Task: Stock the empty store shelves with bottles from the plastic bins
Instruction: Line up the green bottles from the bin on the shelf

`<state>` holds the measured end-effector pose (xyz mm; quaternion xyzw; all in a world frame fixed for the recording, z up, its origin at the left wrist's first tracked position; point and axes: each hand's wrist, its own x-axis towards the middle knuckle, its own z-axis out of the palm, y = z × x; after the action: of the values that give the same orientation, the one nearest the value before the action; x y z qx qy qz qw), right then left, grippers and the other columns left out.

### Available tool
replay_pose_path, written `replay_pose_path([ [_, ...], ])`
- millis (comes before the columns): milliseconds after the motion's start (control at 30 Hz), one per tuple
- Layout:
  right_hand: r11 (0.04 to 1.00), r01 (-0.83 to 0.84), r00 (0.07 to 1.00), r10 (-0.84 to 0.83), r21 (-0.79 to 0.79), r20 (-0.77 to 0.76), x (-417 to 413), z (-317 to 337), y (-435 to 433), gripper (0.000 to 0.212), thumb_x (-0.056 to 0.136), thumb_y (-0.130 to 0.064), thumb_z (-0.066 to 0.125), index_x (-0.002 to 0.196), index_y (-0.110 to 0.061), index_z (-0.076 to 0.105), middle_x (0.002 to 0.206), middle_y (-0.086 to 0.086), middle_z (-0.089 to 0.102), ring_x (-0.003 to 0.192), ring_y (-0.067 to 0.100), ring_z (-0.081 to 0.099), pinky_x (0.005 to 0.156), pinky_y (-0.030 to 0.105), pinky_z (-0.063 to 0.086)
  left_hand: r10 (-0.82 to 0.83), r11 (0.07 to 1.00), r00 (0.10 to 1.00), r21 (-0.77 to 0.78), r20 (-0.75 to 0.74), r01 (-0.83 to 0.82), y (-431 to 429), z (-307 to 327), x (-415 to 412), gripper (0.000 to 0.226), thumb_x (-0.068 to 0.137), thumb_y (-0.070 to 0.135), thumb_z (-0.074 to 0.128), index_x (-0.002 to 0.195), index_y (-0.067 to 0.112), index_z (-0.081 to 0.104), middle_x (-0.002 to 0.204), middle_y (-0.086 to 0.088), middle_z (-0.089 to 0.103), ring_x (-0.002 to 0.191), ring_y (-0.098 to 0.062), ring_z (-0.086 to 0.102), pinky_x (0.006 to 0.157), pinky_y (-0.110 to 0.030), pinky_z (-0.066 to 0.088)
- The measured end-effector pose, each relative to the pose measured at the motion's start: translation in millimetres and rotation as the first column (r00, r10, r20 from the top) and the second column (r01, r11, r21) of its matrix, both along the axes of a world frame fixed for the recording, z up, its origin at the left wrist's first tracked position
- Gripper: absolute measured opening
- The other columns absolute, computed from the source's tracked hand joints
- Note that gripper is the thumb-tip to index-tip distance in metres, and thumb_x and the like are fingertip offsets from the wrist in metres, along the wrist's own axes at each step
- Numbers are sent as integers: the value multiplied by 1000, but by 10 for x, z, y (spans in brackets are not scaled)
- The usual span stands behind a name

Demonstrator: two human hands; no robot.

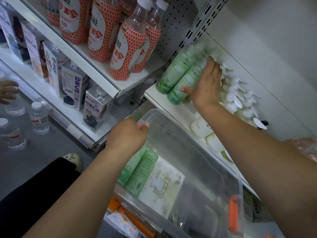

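Bottle [180, 88], green-labelled, stands at the front of the white shelf [171, 108] with my right hand [205, 86] wrapped round it, to seat it flush against its twin [171, 74] so the row faces out neatly. My left hand [127, 134] grips the rim of the clear bin [171, 121], steadying it, I'd say, so the green bottles [142, 170] lying inside are within reach.

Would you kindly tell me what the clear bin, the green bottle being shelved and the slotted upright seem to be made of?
Clear bin: glossy transparent plastic; its contents show through the walls. Green bottle: probably plastic, with a matte printed sleeve. Slotted upright: likely white-painted metal, given its punched slots.
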<state>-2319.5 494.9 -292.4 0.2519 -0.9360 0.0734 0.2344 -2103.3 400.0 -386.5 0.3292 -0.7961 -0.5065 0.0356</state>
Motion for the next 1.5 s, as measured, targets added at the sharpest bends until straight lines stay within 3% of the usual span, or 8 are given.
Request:
replay_pose_path([
  [367,999,31,999,-31,13,-13,155,40,131,138,58,-52,90,159,-9,7,159,14,27,146,31,28,118,47,27,-16,999,1000,29,-11,16,-14,18,30,34,99,48,49,96,16,56,87,0,55,86,-24,52,72,-29,36],
  [467,989,-35,999,32,-142,-21,507,-131,332,119,73,-56,80,157,-2,15,159,18,26,148,33,23,122,45,19,-14,1000,1000,26,-10,14,-12,4,19,33,99,49,50,96,16,57,86,1,56,86,-25,52,73,-29,37],
  [633,964,-49,945,129,-261,299,1308,-802,758,83,85,-59,67,145,-8,39,138,10,49,126,25,49,103,41,46,-15,997,1000,-70,3,15,48,-39,11,33,99,49,47,96,17,57,85,1,53,83,-24,48,72,-30,35],
  [767,975,166,741,-27,-144,671,1635,-1368,1043,74,84,-57,71,138,-11,46,129,5,55,119,21,55,93,32,47,-15,988,1000,-152,12,17,94,-71,33,34,99,51,45,100,19,55,92,2,50,84,-23,46,74,-32,35],
  [900,948,314,263,-133,46,955,1653,-1746,1154,69,86,-63,65,126,-9,53,119,7,62,94,20,61,70,24,45,4,980,1000,-200,1,-3,97,-97,54,32,100,50,44,91,20,53,83,0,52,83,-27,48,73,-33,35],
  [1033,913,407,-97,27,15,995,1472,-1892,1129,63,88,-63,63,112,-6,67,107,7,69,83,17,63,78,36,59,14,962,999,-273,-47,-26,115,-138,62,36,99,50,45,82,19,53,79,-7,55,81,-34,52,70,-37,39],
  [1167,876,480,-137,120,-40,983,1336,-1950,1035,58,88,-58,66,117,-8,66,113,10,73,102,21,71,88,40,60,58,938,996,-338,-62,-75,134,-153,41,38,100,48,43,79,20,54,74,-4,55,77,-34,52,67,-37,39],
  [1500,658,744,-189,374,-117,908,1420,-2109,937,41,84,-32,78,118,-12,66,102,7,76,94,22,73,84,34,58,103,905,993,-410,-55,-116,235,-133,-4,45,103,45,37,72,16,50,65,2,49,61,-11,43,52,-30,24],
])
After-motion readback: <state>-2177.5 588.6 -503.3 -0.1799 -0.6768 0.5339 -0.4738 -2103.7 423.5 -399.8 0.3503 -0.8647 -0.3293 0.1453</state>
